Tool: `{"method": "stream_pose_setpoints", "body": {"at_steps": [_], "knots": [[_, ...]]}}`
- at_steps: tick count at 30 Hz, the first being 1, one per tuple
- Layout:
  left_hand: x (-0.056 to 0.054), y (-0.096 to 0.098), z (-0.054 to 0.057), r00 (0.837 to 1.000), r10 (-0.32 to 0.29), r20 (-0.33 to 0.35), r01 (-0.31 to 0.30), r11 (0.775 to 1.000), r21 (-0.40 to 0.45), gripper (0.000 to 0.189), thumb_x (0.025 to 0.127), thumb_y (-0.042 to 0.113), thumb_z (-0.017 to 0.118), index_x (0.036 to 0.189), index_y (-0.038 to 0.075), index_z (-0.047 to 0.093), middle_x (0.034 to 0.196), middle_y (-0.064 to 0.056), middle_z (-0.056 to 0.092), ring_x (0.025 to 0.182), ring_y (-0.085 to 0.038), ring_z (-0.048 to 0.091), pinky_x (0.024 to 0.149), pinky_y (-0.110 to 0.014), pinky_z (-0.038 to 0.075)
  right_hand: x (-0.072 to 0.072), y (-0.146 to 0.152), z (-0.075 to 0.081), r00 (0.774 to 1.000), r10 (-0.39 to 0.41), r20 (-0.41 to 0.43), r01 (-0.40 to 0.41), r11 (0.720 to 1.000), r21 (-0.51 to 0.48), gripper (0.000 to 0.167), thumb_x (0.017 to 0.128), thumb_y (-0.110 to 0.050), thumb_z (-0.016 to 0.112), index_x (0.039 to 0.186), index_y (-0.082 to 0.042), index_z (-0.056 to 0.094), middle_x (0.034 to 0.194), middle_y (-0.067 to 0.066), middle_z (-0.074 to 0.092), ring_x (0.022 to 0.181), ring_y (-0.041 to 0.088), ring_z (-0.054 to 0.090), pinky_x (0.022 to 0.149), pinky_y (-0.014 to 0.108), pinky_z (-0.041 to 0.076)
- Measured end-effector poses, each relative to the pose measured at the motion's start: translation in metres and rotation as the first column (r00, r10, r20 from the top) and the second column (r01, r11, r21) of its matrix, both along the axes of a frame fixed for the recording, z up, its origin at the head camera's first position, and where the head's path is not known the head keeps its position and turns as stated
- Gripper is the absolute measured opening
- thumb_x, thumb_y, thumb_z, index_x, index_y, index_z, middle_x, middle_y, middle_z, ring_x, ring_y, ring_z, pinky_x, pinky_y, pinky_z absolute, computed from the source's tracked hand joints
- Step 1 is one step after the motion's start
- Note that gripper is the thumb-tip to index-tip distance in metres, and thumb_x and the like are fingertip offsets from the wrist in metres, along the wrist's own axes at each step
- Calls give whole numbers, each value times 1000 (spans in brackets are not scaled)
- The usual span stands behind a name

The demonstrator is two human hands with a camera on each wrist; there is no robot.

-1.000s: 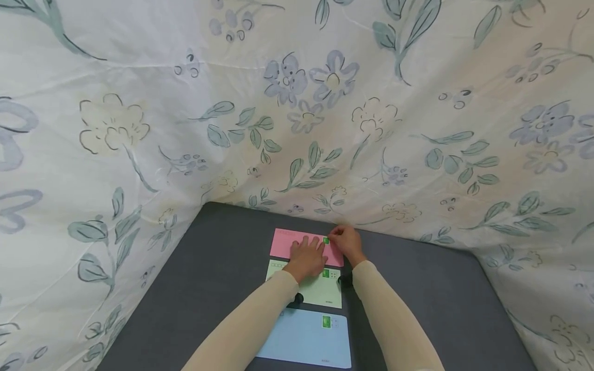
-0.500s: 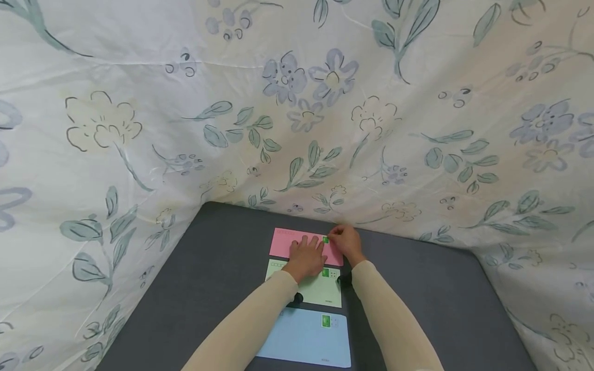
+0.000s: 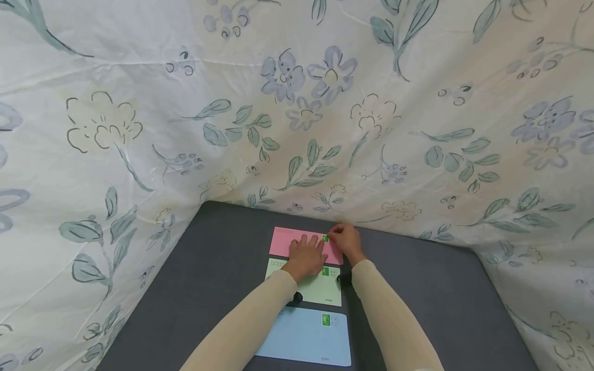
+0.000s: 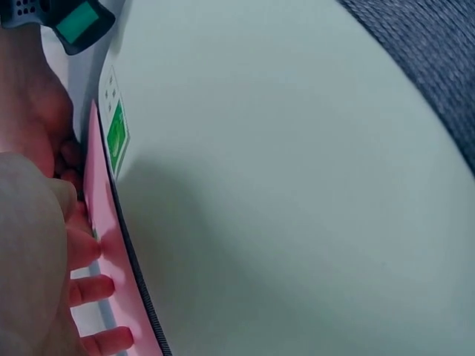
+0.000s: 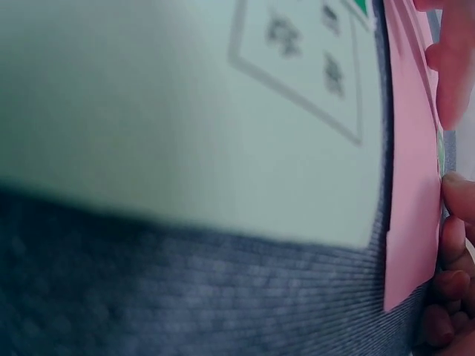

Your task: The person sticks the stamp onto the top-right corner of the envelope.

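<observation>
A pink envelope (image 3: 281,242) lies flat at the far end of the row, with a small green stamp (image 3: 325,238) at its upper right corner. Across its middle rests my left hand (image 3: 305,259), fingers spread and pressing the paper. My right hand (image 3: 347,242) is at the same corner, its fingers curled and the thumb and forefinger pinching the stamp's right edge. In the right wrist view, the thumb (image 5: 459,194) sits close against the green stamp; the exact grip is partly hidden.
Nearer me lie a pale green envelope (image 3: 325,292) and a light blue envelope (image 3: 306,335), each with a green stamp at upper right. Both are partly covered by my left arm. The dark grey table (image 3: 223,257) meets a floral cloth (image 3: 278,154) at the back and sides.
The head view shifts slightly. Both hands keep their places on the pink envelope, and the envelopes stay where they were.
</observation>
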State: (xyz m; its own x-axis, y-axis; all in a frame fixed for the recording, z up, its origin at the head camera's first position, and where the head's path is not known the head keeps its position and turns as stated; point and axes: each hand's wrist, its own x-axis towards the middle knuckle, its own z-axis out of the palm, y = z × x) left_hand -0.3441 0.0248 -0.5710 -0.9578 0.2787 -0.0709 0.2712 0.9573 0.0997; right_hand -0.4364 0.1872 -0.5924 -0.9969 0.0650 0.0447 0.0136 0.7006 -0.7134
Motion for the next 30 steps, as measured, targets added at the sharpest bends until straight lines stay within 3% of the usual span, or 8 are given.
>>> {"method": "stream_pose_setpoints", "body": {"at_steps": [7,30], "knots": [[0,0,0,1000,-8,14,8,1000,-2,63,115,54,43,170,25,39,171,0,39,153,-33,33,122,-58,33,2,0,5,1000,-2,-11,2,999,39,13,102,-20,79,102,-7,83,100,9,77,93,29,66,79,40,56],[-2,1,-2,1000,-3,6,3,1000,3,64,114,55,44,170,25,40,169,0,41,150,-32,35,121,-59,35,6,-1,5,1000,-18,-9,18,1000,-2,16,102,-21,79,105,-6,83,105,12,76,96,31,66,81,40,60]]}}
